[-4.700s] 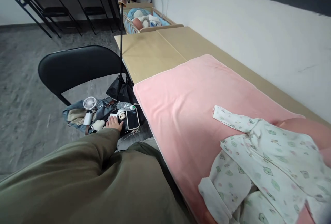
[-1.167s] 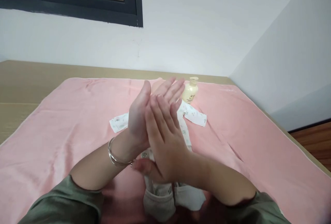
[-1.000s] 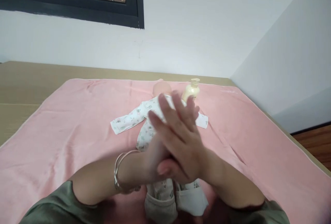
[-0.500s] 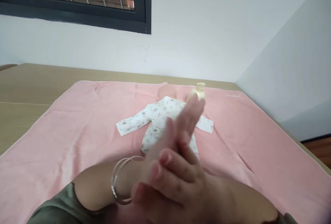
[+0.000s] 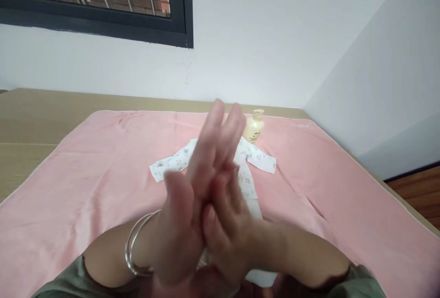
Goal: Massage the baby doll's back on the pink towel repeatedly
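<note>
My left hand (image 5: 185, 215), two thin silver bangles (image 5: 132, 247) at its wrist, is raised in the middle with its fingers stretched out. Against its palm presses my right hand (image 5: 235, 229), fingers laid along it and slightly bent. Nothing shows between the palms, and both hands are a little blurred. Behind them a baby doll in a white long-sleeved patterned outfit (image 5: 261, 159) lies on a pink cloth (image 5: 120, 151), arms spread. Its head and most of the torso are hidden by my hands. Just beyond its right-side sleeve stands a cream pump bottle (image 5: 254, 128).
The pink cloth covers much of a wooden table (image 5: 30, 119), whose bare boards show at the left and far edge. A white wall (image 5: 257, 36) rises behind, with a dark-framed window (image 5: 180, 13) at upper left. Another wall borders the right.
My hands have slid against each other: the left now stands more upright and the right has drawn lower along its palm. The doll's head has become hidden. The view has shifted slightly right.
</note>
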Motion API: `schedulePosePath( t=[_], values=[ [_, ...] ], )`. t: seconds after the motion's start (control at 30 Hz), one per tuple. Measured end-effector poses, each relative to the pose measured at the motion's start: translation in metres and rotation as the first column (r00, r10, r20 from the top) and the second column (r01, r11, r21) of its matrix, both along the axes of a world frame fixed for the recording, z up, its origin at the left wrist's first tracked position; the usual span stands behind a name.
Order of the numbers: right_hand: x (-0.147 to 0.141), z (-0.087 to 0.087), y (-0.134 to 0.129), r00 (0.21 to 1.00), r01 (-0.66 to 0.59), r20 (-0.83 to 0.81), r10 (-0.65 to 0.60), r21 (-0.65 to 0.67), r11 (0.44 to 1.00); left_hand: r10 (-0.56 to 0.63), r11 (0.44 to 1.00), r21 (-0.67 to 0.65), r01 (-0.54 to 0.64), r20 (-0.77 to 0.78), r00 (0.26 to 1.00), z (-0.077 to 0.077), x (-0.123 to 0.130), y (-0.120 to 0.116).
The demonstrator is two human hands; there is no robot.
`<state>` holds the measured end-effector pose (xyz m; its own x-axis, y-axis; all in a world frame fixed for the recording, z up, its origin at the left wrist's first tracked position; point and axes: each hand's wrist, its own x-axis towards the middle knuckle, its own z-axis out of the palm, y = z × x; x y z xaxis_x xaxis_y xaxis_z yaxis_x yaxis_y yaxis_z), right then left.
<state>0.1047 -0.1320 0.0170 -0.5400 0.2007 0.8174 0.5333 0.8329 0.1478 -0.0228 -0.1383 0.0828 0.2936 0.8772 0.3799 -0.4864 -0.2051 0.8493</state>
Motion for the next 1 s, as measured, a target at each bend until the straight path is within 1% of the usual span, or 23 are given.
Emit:
schedulePosePath(
  t=[0.03,0.07,0.1,0.17,0.23,0.3,0.37,0.4,0.43,0.47,0.5,0.53,0.57,0.6,0.67,0.7,0.73,0.8,0.87,0.93,1.0],
  values=[
    [-0.003,-0.001,-0.007,0.998,-0.047,0.036,0.046,0.021,0.999,0.051,0.999,0.0,-0.051,-0.02,0.998,-0.002,0.004,0.008],
    [-0.005,0.0,-0.011,0.994,-0.066,0.085,0.064,0.02,0.998,0.092,0.996,0.002,-0.092,-0.049,0.995,-0.006,0.011,0.015],
    [-0.004,0.003,-0.012,0.99,-0.079,0.118,0.076,0.019,0.997,0.106,0.994,0.0,-0.106,-0.08,0.991,-0.011,0.019,0.021],
    [0.004,0.012,-0.004,0.985,-0.09,0.149,0.086,0.025,0.996,0.099,0.993,-0.05,-0.107,-0.144,0.985,-0.024,0.037,0.028],
    [0.017,0.022,0.016,0.987,-0.051,0.153,0.054,-0.018,0.999,0.05,0.994,-0.09,-0.067,-0.171,0.984,-0.035,0.051,0.027],
    [0.034,0.029,0.042,0.996,0.035,0.084,-0.025,-0.119,0.992,-0.036,0.995,-0.098,0.019,-0.171,0.985,-0.039,0.056,0.024],
    [0.049,0.027,0.069,0.985,0.128,-0.085,-0.147,-0.2,0.971,-0.132,0.991,-0.047,0.126,-0.142,0.981,-0.039,0.052,0.027],
    [0.055,0.022,0.081,0.963,0.14,-0.193,-0.187,-0.236,0.962,-0.135,0.991,-0.005,0.135,-0.124,0.983,-0.04,0.048,0.034],
    [0.06,0.015,0.093,0.939,0.118,-0.284,-0.194,-0.265,0.957,-0.109,0.993,0.043,0.114,-0.108,0.988,-0.043,0.043,0.044],
    [0.063,0.006,0.103,0.93,0.074,-0.325,-0.172,-0.293,0.953,-0.006,0.997,0.08,0.014,-0.103,0.995,-0.049,0.038,0.056],
    [0.065,-0.004,0.112,0.943,0.04,-0.3,-0.142,-0.322,0.946,0.161,0.984,0.091,-0.151,-0.112,0.981,-0.056,0.034,0.072],
    [0.066,-0.015,0.121,0.968,0.027,-0.226,-0.111,-0.347,0.938,0.311,0.949,0.092,-0.3,-0.157,0.937,-0.066,0.03,0.088],
    [0.065,-0.026,0.128,0.986,0.031,-0.142,-0.089,-0.363,0.931,0.428,0.904,0.1,-0.416,-0.221,0.876,-0.077,0.026,0.105],
    [0.064,-0.037,0.135,0.995,0.05,-0.064,-0.079,-0.376,0.925,0.508,0.861,0.137,-0.49,-0.283,0.814,-0.089,0.023,0.121],
    [0.06,-0.053,0.146,0.993,0.114,0.06,-0.098,-0.413,0.904,0.616,0.787,0.233,-0.571,-0.335,0.713,-0.108,0.017,0.148],
    [0.059,-0.059,0.151,0.989,0.144,0.098,-0.113,-0.434,0.889,0.644,0.764,0.247,-0.596,-0.343,0.684,-0.115,0.015,0.157],
    [0.057,-0.063,0.155,0.985,0.167,0.123,-0.124,-0.453,0.876,0.655,0.754,0.251,-0.607,-0.349,0.67,-0.12,0.014,0.163],
    [0.052,-0.065,0.159,0.98,0.188,0.149,-0.131,-0.486,0.854,0.651,0.757,0.246,-0.605,-0.364,0.666,-0.124,0.014,0.169],
    [0.045,-0.061,0.159,0.973,0.219,0.18,-0.146,-0.513,0.83,0.645,0.762,0.269,-0.588,-0.396,0.654,-0.125,0.015,0.169],
    [0.034,-0.054,0.154,0.953,0.289,0.241,-0.184,-0.538,0.792,0.661,0.747,0.304,-0.592,-0.437,0.61,-0.124,0.017,0.167],
    [0.021,-0.048,0.148,0.921,0.375,0.306,-0.241,-0.536,0.756,0.681,0.723,0.309,-0.618,-0.469,0.563,-0.125,0.017,0.166]
  ],
)
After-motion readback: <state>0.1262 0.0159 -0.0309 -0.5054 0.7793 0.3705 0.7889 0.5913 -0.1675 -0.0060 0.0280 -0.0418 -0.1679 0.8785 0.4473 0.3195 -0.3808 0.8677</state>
